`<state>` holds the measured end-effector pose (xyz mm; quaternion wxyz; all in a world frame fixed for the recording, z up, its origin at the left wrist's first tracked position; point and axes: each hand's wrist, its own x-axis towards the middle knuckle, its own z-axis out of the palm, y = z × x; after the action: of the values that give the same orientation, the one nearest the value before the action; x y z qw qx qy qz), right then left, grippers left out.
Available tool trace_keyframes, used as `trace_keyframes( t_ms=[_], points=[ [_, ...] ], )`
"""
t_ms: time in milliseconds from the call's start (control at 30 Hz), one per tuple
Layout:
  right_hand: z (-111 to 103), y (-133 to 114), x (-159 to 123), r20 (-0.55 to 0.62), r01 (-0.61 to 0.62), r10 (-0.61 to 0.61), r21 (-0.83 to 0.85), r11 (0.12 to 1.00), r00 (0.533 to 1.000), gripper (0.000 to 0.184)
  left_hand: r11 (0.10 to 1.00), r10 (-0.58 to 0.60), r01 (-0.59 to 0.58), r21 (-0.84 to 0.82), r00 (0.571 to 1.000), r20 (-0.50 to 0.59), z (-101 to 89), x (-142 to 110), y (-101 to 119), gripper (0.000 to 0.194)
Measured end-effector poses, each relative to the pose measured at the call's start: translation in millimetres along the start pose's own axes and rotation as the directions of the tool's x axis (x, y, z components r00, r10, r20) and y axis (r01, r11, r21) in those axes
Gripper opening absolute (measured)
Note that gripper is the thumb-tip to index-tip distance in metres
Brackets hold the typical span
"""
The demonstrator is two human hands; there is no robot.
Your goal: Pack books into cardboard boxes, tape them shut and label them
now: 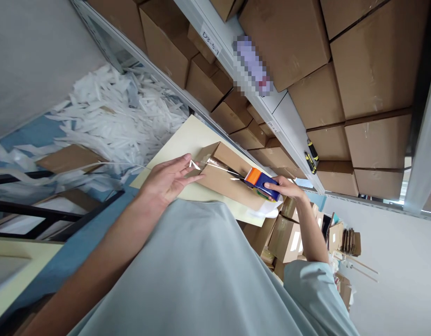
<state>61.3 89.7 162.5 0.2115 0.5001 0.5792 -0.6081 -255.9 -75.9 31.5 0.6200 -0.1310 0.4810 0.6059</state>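
A long brown cardboard box [232, 179] lies slanted in front of me on a pale yellow board [173, 140]. Wrapped around a blue and orange tape dispenser [260, 182], my right hand [285, 186] keeps it against the box's right part. A shiny line of clear tape seems to run from the dispenser towards the box's left end. My left hand [168, 179] is at that end, fingers stretched and apart. Close to its fingertips is a small white glint or strip [193, 164]; whether they touch it I cannot tell.
Shelves with brown cartons [372, 65] run along the upper right. Two yellow and black cutters [310, 156] lie on the shelf edge. A heap of white paper strips [114, 107] covers the floor at left, near a black metal frame [54, 210]. More cartons [285, 238] stand behind my right arm.
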Motion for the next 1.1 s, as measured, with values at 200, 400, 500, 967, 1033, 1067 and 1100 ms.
trace_keyframes(
  t_ms=[200,400,500,967,1033,1067,1100],
  points=[
    [15,29,22,-0.07,0.02,-0.021,-0.012,1.0,0.997,0.071,1.0,0.025,-0.025,0.003,1.0,-0.013,-3.2,5,-1,0.03],
    [21,42,29,-0.062,0.044,-0.043,0.021,0.999,0.997,0.071,0.948,0.243,-0.214,0.235,0.965,-0.102,-3.3,29,-3,0.025],
    [23,44,31,-0.053,0.039,-0.037,0.035,0.999,0.998,0.071,0.916,0.303,-0.257,0.308,0.947,-0.111,-8.9,54,-11,0.021],
    [31,50,33,-0.06,0.107,-0.104,0.051,0.993,0.993,0.064,0.422,0.567,-0.361,0.832,0.821,0.068,-17.3,81,-59,0.061],
    [32,50,31,-0.067,0.125,-0.123,0.037,0.991,0.99,0.065,0.28,0.579,-0.401,0.872,0.795,0.179,-11.7,67,-55,0.048],
    [32,50,31,-0.066,0.136,-0.134,0.031,0.99,0.989,0.065,0.206,0.555,-0.404,0.891,0.798,0.234,-6.9,60,-56,0.043],
    [32,51,30,-0.063,0.148,-0.146,0.027,0.989,0.987,0.066,0.124,0.522,-0.392,0.912,0.807,0.276,-1.4,54,-58,0.044]
  ],
)
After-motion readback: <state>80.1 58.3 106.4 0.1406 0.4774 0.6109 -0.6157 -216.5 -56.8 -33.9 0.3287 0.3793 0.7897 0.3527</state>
